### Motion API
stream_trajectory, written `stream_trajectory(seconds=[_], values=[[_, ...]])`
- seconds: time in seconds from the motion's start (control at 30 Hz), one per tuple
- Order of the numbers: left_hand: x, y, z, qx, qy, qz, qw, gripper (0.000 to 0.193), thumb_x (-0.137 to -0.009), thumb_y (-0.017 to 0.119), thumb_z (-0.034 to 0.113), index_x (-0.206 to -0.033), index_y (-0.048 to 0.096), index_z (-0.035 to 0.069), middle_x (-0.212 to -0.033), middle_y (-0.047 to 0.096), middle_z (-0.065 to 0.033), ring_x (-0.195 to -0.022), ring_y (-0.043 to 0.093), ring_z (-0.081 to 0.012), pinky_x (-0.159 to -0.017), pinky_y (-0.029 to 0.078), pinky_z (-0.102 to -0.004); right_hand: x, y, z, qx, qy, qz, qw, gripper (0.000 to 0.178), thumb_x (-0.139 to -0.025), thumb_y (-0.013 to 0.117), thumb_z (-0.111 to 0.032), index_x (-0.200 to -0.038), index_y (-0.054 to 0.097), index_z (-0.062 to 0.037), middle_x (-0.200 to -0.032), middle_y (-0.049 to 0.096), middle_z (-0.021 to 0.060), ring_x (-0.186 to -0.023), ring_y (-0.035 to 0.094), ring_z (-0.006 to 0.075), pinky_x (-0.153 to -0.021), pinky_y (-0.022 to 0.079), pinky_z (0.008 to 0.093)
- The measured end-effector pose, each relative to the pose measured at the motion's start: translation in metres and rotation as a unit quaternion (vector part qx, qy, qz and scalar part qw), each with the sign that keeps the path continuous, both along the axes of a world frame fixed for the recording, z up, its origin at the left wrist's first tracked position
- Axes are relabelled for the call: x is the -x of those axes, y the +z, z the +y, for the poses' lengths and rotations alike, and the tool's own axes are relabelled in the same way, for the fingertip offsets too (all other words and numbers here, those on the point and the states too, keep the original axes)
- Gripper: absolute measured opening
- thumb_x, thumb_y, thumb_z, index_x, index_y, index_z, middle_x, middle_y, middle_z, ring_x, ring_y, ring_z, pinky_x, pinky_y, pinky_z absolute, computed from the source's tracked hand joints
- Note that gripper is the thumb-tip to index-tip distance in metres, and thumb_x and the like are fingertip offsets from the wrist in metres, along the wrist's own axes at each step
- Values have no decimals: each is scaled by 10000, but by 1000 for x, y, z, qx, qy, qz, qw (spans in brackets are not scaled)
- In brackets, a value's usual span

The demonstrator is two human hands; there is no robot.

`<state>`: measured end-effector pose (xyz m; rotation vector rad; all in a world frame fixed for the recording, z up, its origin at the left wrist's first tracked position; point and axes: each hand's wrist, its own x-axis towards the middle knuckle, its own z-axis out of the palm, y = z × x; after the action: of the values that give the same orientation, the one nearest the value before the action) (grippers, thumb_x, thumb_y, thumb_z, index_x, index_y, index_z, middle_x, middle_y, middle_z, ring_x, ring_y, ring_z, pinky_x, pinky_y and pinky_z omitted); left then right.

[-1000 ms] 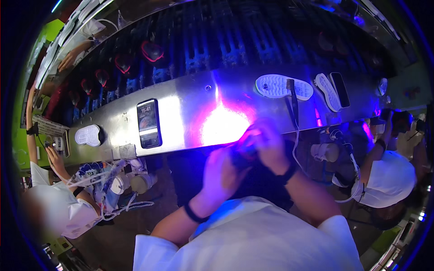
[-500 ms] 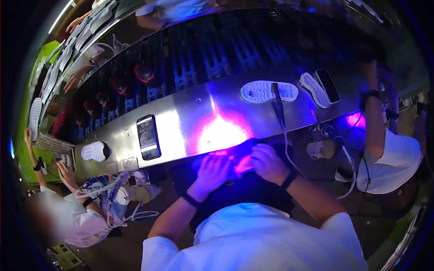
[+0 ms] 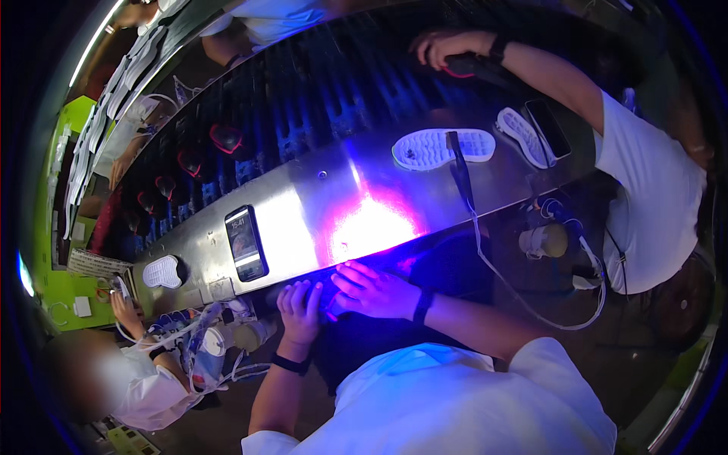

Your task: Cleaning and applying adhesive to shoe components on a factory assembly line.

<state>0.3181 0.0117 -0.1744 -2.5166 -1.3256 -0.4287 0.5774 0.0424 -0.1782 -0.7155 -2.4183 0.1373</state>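
Observation:
In front of my body, at the near edge of the metal bench (image 3: 205, 265), both my hands rest at a dark item whose kind I cannot make out in the shadow. My left hand (image 3: 301, 312) has its fingers curled at the left side of it. Lying over it from the right, my right hand (image 3: 378, 293) has its fingers stretched out toward the left, with pink light on the fingertips. Just beyond the hands a bright white and pink patch of light falls on the bench. A black phone (image 3: 247, 244) lies to the left of that patch.
A white shoe sole (image 3: 425, 150) lies under a dark corded tool (image 3: 461, 178); another sole (image 3: 523, 139) and phone (image 3: 549, 125) are farther right. Left is a sole (image 3: 162, 271). Dark red-edged shoes (image 3: 225, 139) stand on the slatted conveyor (image 3: 341, 95). A co-worker's arm (image 3: 550, 72) reaches across.
Both my hands have shifted left, my right hand now stretched across near the left. The right co-worker's arm has swung over the conveyor with a dark red-edged shoe. My view has shifted slightly.

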Motion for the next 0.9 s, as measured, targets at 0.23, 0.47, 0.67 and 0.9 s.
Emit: stream_trajectory(seconds=[0.23,0.47,0.67,0.9], values=[[-112,0,21,2,-118,-43,992,581,-913,645,484,-1393,600,159,-1255,624,-66,-1159,604,-234,-1021,436,-465,-122,-1,-9,-5,-66,-64,996,305,-884,687,-213,-1158,613,-100,-1392,589,146,-1326,554,340,-1153,434,497],[-209,1,40,-52,-202,-20,978,513,-966,601,335,-1453,566,178,-1297,655,-16,-1150,648,-136,-960,504,-340,-196,4,-24,7,-201,-75,977,150,-835,697,-105,-963,625,-71,-1399,581,160,-1367,526,345,-1146,449,496],[-84,-14,17,-52,-123,23,991,531,-945,631,506,-1412,606,256,-1169,631,-18,-1024,614,-227,-982,421,-435,-90,-35,-17,15,-52,-63,997,200,-942,590,-246,-1063,626,-90,-1411,556,197,-1376,496,369,-1176,405,517],[-49,-5,17,-33,-95,53,993,509,-959,583,566,-1328,661,223,-1190,578,-63,-1091,573,-261,-973,426,-469,-59,-23,0,-40,7,-65,997,255,-982,533,-267,-1158,617,-103,-1447,534,205,-1391,473,368,-1192,377,501]])
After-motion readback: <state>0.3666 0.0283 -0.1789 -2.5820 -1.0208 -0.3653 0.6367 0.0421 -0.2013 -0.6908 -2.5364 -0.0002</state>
